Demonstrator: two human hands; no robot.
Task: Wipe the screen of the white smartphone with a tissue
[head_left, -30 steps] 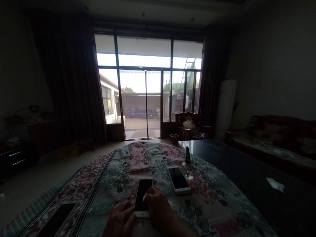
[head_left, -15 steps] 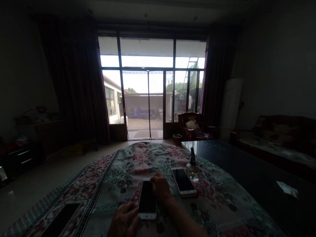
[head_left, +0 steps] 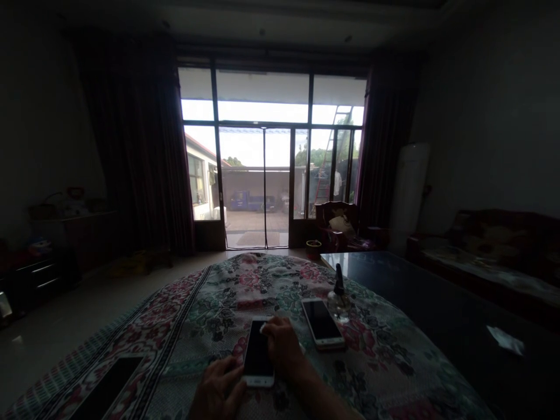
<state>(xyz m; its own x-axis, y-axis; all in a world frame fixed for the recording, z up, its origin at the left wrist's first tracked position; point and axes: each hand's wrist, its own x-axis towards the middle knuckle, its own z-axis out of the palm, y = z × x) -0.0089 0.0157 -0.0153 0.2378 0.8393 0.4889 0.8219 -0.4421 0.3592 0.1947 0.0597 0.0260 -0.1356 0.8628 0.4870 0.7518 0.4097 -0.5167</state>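
Head view: in front of you, tall glass doors [head_left: 242, 186] with dark frames stand between heavy, pleated curtains [head_left: 142, 163], lighting a dim room. Nearer, a glossy dark tabletop [head_left: 406, 297] lies to the right of a rounded surface draped in woven floral cloth [head_left: 184, 326], softly rumpled, its pink, green and grey pattern crossed by a dark-striped border. Your right hand [head_left: 283, 345] reaches over the upper right of the middle phone [head_left: 258, 360], a flat, pale-rimmed slab lying on the cloth between your hands. Your left hand [head_left: 217, 386] rests at its lower left edge, fingers loosely bent and slightly apart, touching the phone rather than wrapped around it. The right phone [head_left: 322, 321] lies beyond your right hand, glass up, and the left phone [head_left: 109, 386] lies near the striped border. Just beside the right phone stands a rounded, clear bottle [head_left: 340, 303] with a black nozzle top. Smallest is the white wad [head_left: 263, 329], crumpled and pinched in your right fingertips, against the upper screen.

Half a second ago, your right fingertips were at the phone's top right corner — now they sit farther left over the glass, and the wad shows.
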